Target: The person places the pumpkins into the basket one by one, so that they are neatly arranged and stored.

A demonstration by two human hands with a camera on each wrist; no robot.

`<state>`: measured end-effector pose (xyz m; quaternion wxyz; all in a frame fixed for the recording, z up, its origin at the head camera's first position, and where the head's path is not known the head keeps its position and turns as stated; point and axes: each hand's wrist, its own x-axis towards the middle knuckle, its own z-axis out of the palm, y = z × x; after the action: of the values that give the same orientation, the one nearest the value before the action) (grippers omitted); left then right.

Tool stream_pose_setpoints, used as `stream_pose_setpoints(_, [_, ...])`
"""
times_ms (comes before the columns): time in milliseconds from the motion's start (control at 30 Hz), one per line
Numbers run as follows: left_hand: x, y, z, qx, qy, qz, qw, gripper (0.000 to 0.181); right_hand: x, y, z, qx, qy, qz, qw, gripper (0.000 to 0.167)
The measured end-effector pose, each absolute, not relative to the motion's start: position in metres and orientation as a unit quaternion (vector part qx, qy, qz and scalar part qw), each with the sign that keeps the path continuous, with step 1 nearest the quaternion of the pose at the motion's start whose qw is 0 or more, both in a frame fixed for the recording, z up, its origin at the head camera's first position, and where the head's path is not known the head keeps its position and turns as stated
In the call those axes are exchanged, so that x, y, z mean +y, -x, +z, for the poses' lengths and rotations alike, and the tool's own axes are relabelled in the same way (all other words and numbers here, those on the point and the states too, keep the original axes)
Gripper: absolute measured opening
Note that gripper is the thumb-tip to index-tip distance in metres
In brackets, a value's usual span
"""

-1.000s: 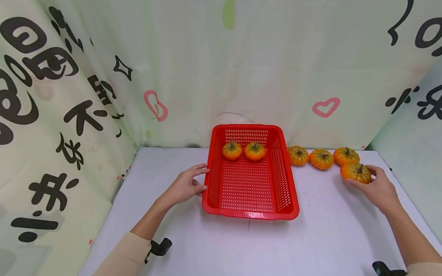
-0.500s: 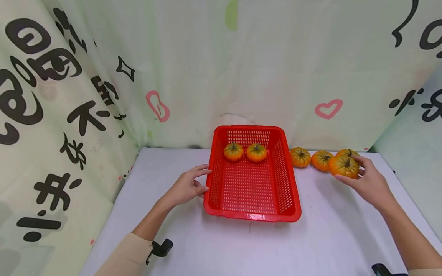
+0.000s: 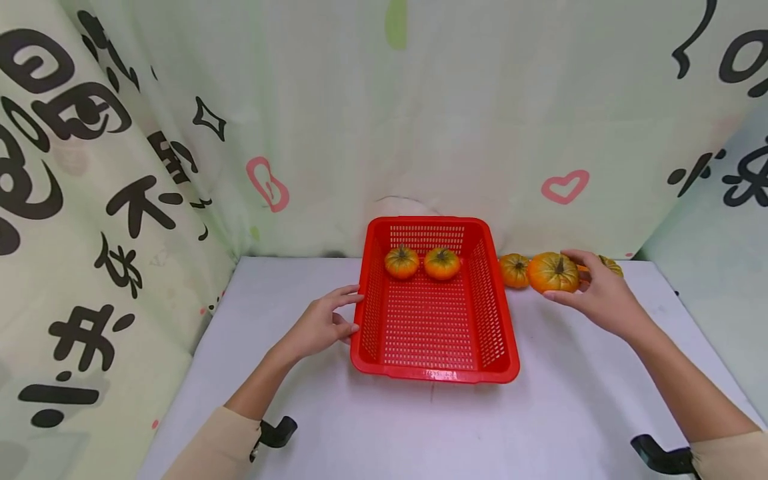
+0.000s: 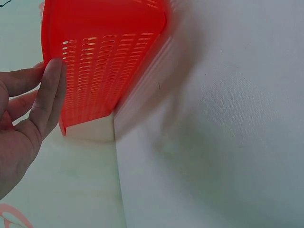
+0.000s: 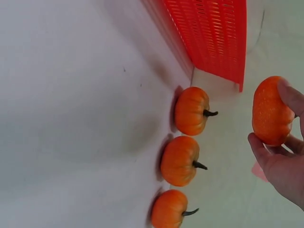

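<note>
In the head view a red plastic basket (image 3: 429,374) with perforated walls holds two small orange pumpkins, a left one (image 3: 401,262) and a right one (image 3: 442,264). My left hand (image 3: 321,323) touches the basket's left rim with fairly straight fingers; the left wrist view shows those fingertips (image 4: 54,71) against the outer wall. My right hand (image 3: 606,297) grips another pumpkin (image 3: 553,272) between thumb and fingers, raised off the table. Three pumpkins stand behind it in a row, the nearest to the basket (image 3: 515,271) partly hidden; all three show in the right wrist view, including the middle one (image 5: 180,161).
The white table (image 3: 570,400) ends at a printed curtain (image 3: 336,133) behind the basket. Curtain also hangs along the left side (image 3: 138,267). The table's right edge lies past the row of pumpkins.
My right hand has carried the gripped pumpkin leftward and slightly up, in front of the row and closer to the basket. The left hand and basket have stayed put.
</note>
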<state>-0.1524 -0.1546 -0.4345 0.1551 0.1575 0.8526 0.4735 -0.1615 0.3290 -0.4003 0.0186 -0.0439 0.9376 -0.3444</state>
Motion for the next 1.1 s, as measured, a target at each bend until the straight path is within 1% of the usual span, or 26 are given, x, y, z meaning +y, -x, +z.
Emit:
stream_pose_setpoints(333, [-0.154,0.151,-0.435,0.856,-0.153,0.47,0.153,0.06,0.294,0.18,-0.382,0.939,0.096,-0.328,0.031,0.091])
stream_pose_setpoints(633, [-0.154,0.153,-0.435,0.856,-0.159,0.469,0.15,0.06,0.266,0.203,-0.37,0.936,0.123,-0.325,0.061,0.087])
stream_pose_setpoints(900, [-0.154,0.152,-0.435,0.857,-0.148,0.47,0.151,0.06,0.242,0.221,-0.367,0.93,0.144,-0.324,0.095,0.084])
stream_pose_setpoints(1100, [-0.153,0.152,-0.435,0.855,-0.147,0.474,0.153,0.06,0.222,0.234,-0.369,0.932,0.179,-0.298,0.105,0.081])
